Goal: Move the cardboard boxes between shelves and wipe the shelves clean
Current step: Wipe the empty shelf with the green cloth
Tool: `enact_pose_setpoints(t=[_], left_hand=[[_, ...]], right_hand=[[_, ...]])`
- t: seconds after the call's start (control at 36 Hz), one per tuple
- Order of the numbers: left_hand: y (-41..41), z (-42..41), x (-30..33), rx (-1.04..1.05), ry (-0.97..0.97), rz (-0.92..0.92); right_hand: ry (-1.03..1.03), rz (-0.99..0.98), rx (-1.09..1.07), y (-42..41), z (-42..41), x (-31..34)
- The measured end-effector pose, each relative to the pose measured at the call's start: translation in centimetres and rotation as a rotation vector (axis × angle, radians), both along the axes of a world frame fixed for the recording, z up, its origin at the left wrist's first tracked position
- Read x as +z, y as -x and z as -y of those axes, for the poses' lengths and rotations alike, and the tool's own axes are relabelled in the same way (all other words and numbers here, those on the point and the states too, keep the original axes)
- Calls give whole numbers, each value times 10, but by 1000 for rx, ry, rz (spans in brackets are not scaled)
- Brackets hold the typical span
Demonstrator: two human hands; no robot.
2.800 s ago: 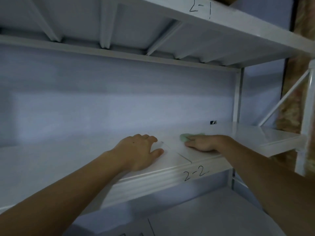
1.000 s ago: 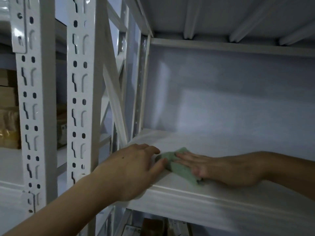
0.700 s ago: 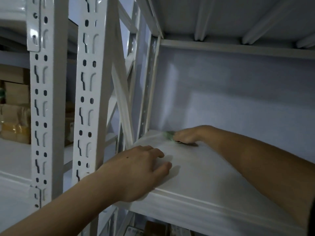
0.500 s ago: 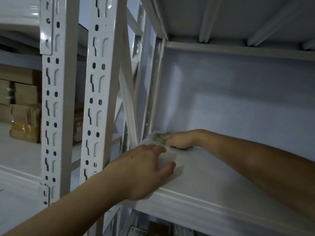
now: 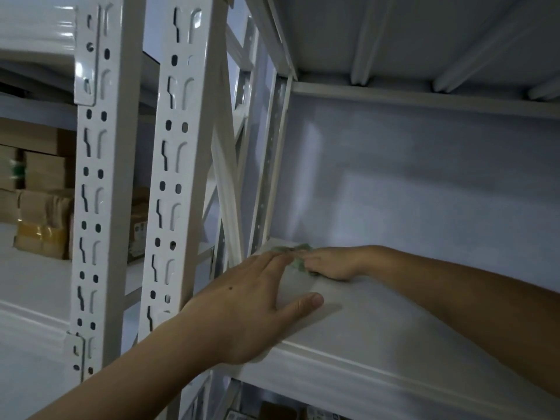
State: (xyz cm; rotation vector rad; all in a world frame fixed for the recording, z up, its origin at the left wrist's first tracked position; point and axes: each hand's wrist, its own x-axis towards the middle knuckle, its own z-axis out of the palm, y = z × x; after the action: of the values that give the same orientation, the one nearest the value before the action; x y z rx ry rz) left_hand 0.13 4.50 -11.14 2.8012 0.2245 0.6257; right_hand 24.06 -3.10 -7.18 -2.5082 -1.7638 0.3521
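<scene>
Shelf [image 5: 394, 322] bare; cardboard boxes [image 5: 42, 207] sit at 9 o'clock in the next bay. Right hand [image 5: 330, 263] presses the green cloth [image 5: 298, 253] into the back-left corner, grip unclear. Left hand [image 5: 251, 307] lies flat, fingers open. Risk: cloth bunches against the upright [image 5: 269, 165], leaving corner dust.

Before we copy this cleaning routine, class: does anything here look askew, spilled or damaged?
Nothing stands out. The right hand presses a green cloth into the shelf's back-left corner; cardboard boxes sit stacked next door.
</scene>
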Motion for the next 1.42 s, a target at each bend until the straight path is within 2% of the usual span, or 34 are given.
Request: enact_pose_setpoints(t=[0.11, 0.25, 0.31, 0.36, 0.47, 0.56, 0.61, 0.69, 0.81, 0.89, 0.94, 1.0, 1.19, 1.25, 1.33, 1.42], left_hand=[[-3, -1, 1, 13, 41, -42], [-5, -3, 2, 1, 95, -54], [-6, -5, 1, -21, 94, -27], [-6, -5, 1, -36, 84, 0], [-1, 2, 1, -63, 1, 45], [-5, 8, 1, -139, 13, -40], [-14, 13, 3, -169, 41, -90], [-36, 28, 10, -165, -24, -177], [-51, 56, 26, -51, -158, -437], [-57, 69, 21, -46, -251, -462], [-52, 79, 13, -38, -226, -423], [-46, 81, 8, -19, -295, -434], [-25, 25, 20, 279, -329, -525], [-28, 16, 22, 345, -275, -519], [-38, 12, 20, 358, -212, -562], [-53, 48, 16, 179, -239, -484]], right_hand=[[-20, 5, -90, -17, -33, -2], [-62, -25, -120, 3, -28, -5], [-84, -187, -171, 30, -11, -3], [-115, -262, -169, 64, 12, -1], [-57, -166, -83, 98, 66, -6], [-141, -135, -33, 109, 96, -3], [-283, -183, -66, 109, 110, -1], [-471, -194, -138, 93, 135, 0], [-536, -164, -214, 78, 184, 10], [-576, -127, -233, 64, 216, 14], [-588, -108, -236, 54, 232, 14], [-586, -103, -233, 45, 243, 12], [-463, -79, -147, 33, 285, -5], [-441, -81, -118, 32, 295, -7], [-468, -110, -75, 35, 311, -12], [-511, -137, -38, 35, 326, -13]])
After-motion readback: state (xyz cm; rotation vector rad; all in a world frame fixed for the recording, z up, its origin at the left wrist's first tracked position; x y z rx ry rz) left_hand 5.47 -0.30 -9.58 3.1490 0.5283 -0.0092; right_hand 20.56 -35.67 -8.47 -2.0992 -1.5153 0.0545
